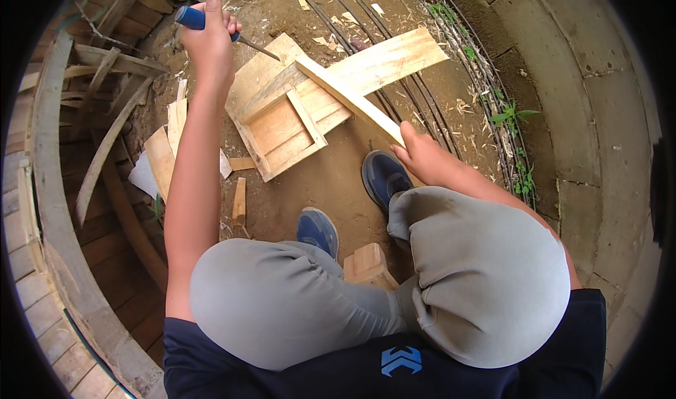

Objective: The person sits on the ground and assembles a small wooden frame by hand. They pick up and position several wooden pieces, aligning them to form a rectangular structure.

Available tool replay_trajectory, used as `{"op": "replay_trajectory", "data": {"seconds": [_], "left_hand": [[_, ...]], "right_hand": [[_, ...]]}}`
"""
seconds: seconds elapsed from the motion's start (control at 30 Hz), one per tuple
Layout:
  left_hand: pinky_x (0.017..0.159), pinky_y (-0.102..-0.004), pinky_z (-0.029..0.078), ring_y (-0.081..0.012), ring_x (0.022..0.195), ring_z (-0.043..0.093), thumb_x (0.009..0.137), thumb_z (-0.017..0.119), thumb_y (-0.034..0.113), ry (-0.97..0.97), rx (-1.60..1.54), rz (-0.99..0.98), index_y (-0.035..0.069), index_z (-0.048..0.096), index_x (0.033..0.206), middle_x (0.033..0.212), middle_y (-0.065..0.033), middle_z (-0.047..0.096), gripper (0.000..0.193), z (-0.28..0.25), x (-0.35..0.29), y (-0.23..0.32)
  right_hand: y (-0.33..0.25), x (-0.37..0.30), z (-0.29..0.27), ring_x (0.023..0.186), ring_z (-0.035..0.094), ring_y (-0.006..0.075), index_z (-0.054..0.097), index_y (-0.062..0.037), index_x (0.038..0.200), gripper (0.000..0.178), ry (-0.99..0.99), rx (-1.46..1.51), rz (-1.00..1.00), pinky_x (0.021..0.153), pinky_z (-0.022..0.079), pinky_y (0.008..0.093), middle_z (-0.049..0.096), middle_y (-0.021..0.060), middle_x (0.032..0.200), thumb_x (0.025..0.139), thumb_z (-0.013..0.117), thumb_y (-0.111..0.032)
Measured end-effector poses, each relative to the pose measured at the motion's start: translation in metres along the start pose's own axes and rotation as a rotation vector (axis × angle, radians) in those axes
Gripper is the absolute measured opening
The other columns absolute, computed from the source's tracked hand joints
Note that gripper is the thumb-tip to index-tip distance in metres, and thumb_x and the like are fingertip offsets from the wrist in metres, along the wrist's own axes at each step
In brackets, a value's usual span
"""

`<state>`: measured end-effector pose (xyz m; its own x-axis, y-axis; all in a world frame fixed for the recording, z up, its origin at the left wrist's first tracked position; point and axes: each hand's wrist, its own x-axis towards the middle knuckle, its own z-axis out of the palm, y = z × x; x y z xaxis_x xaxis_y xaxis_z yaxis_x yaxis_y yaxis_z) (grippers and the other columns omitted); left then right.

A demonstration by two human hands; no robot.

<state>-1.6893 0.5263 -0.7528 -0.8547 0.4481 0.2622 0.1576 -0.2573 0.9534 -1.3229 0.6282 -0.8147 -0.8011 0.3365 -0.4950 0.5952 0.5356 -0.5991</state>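
Observation:
My left hand (209, 43) is closed around the blue handle of a screwdriver (262, 48). Its thin metal shaft slants down to the right, and the tip sits close to the far end of a narrow wooden strip (345, 96). Fingers of my right hand (427, 154) grip the near end of that strip. Beneath the strip are a wide pale board (391, 60) and, to its left, a flat wooden panel (271, 72) with a small rectangular wooden frame (306, 119) on its near part. Whether the tip touches the wood I cannot tell.
Dark rods (422, 107) run along the ground at the right, before a block wall (577, 117). Wood scraps (239, 202) and shavings lie about on the soil. Curved timbers (53, 188) stand at the left. A wooden block (365, 262) lies near my shoes (317, 230).

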Motion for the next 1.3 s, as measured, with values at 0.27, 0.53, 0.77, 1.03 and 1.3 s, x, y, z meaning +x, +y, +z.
{"op": "replay_trajectory", "data": {"seconds": [0.27, 0.53, 0.77, 1.03, 1.3], "left_hand": [[0.06, -0.0293, 0.046, -0.0105, 0.06, 0.047, 0.103, 0.061, 0.031, -0.072, 0.067, -0.108, 0.006, 0.048, 0.088, 0.067, -0.0004, 0.047, 0.032, 0.02, -0.051, -0.009], [0.055, -0.0261, 0.046, -0.0082, 0.059, 0.053, 0.099, 0.066, 0.033, -0.059, 0.221, -0.085, 0.007, 0.052, 0.084, 0.067, -0.0004, 0.055, 0.033, 0.02, -0.062, -0.04], [0.054, -0.0255, 0.045, -0.0076, 0.058, 0.053, 0.098, 0.069, 0.031, -0.058, 0.24, -0.055, 0.007, 0.052, 0.083, 0.066, 0.0008, 0.055, 0.033, 0.018, -0.069, -0.044], [0.055, -0.0255, 0.04, -0.007, 0.058, 0.047, 0.099, 0.068, 0.029, -0.106, 0.3, -0.026, 0.007, 0.051, 0.082, 0.066, 0.0026, 0.05, 0.032, 0.028, -0.077, -0.047], [0.063, -0.0297, 0.043, -0.0098, 0.066, 0.046, 0.098, 0.068, 0.031, -0.088, 0.339, -0.065, 0.006, 0.052, 0.082, 0.07, 0.0009, 0.05, 0.033, 0.012, -0.084, -0.041]], "right_hand": [[0.001, 0.0, 0.0, 0.086, 0.058, 0.0573, 0.035, 0.0016, 0.101, 0.034, 0.01, 0.003, -0.027, 0.075, 0.045, 0.058, 0.06, 0.0382, 0.085, 0.103, 0.052, -0.027], [0.007, 0.002, 0.004, 0.084, 0.058, 0.057, 0.035, 0.0009, 0.102, 0.034, 0.033, 0.013, -0.042, 0.074, 0.044, 0.0571, 0.06, 0.0374, 0.084, 0.103, 0.053, -0.028], [0.003, 0.002, 0.003, 0.082, 0.058, 0.0554, 0.034, 0.0, 0.102, 0.035, 0.015, 0.016, -0.029, 0.073, 0.044, 0.0566, 0.061, 0.0356, 0.084, 0.103, 0.053, -0.029], [0.002, -0.003, -0.025, 0.064, 0.059, 0.0334, 0.047, -0.0017, 0.101, 0.033, 0.172, 0.006, -0.067, 0.06, 0.044, 0.044, 0.061, 0.021, 0.076, 0.103, 0.053, -0.034], [-0.116, -0.036, -0.131, 0.059, 0.049, 0.0071, 0.051, -0.0031, 0.109, 0.021, 0.603, 0.269, -0.533, 0.051, 0.038, 0.0259, 0.054, 0.0014, 0.071, 0.103, 0.056, -0.022]]}}
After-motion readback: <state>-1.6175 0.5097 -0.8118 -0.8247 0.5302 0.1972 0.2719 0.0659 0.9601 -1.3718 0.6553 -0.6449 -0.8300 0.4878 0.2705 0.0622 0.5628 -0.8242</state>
